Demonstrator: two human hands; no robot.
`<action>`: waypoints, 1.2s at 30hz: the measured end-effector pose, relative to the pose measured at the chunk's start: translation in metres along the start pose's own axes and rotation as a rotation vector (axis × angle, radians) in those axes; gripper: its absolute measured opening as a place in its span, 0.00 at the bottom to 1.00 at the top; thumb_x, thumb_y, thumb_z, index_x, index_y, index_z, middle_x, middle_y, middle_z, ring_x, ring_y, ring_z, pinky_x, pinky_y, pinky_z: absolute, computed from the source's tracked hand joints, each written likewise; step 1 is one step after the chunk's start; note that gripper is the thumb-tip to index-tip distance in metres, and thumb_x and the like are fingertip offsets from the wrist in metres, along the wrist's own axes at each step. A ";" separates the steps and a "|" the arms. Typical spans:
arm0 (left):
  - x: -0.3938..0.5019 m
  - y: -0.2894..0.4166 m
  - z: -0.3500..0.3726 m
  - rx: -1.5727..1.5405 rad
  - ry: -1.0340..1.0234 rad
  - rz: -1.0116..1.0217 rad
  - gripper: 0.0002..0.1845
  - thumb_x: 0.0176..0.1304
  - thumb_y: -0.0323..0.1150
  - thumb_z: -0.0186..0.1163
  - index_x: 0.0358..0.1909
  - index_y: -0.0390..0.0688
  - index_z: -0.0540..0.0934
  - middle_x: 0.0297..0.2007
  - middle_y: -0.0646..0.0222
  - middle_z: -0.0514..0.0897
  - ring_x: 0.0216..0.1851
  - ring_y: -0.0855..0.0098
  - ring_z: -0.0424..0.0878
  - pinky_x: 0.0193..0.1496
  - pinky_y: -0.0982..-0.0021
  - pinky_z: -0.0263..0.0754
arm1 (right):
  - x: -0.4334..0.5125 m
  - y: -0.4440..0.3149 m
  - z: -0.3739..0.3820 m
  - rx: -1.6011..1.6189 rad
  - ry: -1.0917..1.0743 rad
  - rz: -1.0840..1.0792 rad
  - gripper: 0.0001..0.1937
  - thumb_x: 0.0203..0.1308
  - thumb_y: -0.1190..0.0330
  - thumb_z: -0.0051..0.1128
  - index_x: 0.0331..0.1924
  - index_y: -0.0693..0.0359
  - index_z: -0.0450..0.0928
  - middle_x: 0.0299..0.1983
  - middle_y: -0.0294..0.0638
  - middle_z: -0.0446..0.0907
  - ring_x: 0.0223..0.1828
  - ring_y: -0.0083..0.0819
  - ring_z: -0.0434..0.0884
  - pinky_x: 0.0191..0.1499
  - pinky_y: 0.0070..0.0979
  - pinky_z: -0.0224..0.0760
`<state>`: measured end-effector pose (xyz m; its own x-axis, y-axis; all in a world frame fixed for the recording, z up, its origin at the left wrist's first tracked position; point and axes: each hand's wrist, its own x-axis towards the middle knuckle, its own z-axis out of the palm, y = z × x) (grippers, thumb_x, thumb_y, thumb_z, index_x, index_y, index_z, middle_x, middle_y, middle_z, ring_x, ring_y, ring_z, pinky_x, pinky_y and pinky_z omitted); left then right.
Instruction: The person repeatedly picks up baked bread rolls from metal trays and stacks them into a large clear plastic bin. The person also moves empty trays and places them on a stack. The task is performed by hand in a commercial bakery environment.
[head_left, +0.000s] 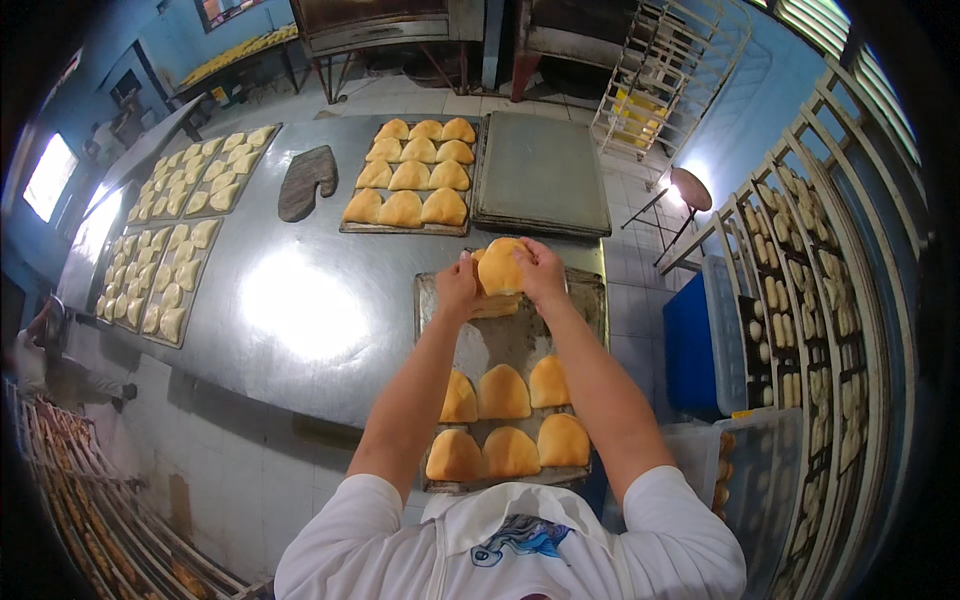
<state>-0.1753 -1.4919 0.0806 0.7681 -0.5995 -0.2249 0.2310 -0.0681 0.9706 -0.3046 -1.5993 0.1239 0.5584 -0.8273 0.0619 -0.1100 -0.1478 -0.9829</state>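
Over the far half of a worn metal baking tray (517, 334), my right hand (545, 274) grips the right edge of a golden bread bun (500, 264). My left hand (456, 289) holds the left side of the buns there, its thumb up near the top one. More buns (495, 306) are stacked just beneath, partly hidden by my hands. On the near half of the tray rest two rows of baked buns (504, 391); my forearms cover parts of the outer ones.
A full tray of baked buns (409, 176) and stacked flat trays (544, 172) lie beyond. An oven mitt (306, 184) sits left on the metal table (225, 360), near trays of pale dough pieces (176, 274). Loaded racks (810, 300) and a blue bin (690, 345) stand right.
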 end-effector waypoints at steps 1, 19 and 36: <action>0.001 -0.001 -0.001 -0.121 0.014 -0.081 0.26 0.73 0.49 0.56 0.49 0.31 0.82 0.42 0.63 0.86 0.40 0.74 0.82 0.43 0.70 0.76 | 0.003 0.001 0.009 -0.112 -0.013 0.000 0.23 0.63 0.60 0.63 0.57 0.68 0.78 0.53 0.46 0.82 0.55 0.35 0.81 0.58 0.30 0.73; -0.054 0.009 -0.011 0.062 -0.201 -0.201 0.50 0.63 0.75 0.44 0.61 0.35 0.78 0.59 0.49 0.79 0.62 0.55 0.76 0.61 0.62 0.69 | -0.044 -0.011 -0.009 0.201 -0.415 0.387 0.34 0.57 0.53 0.72 0.62 0.62 0.70 0.51 0.41 0.80 0.50 0.33 0.82 0.47 0.33 0.78; -0.181 -0.028 0.072 0.376 0.398 0.080 0.36 0.74 0.59 0.45 0.59 0.34 0.76 0.53 0.48 0.83 0.56 0.55 0.79 0.59 0.60 0.72 | -0.050 0.062 -0.132 0.347 -0.664 0.347 0.35 0.67 0.41 0.54 0.62 0.65 0.72 0.56 0.44 0.80 0.59 0.33 0.77 0.62 0.32 0.68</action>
<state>-0.3634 -1.4386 0.1005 0.9577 -0.2720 -0.0941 -0.0102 -0.3589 0.9333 -0.4478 -1.6388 0.0831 0.9209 -0.2866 -0.2640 -0.1665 0.3233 -0.9315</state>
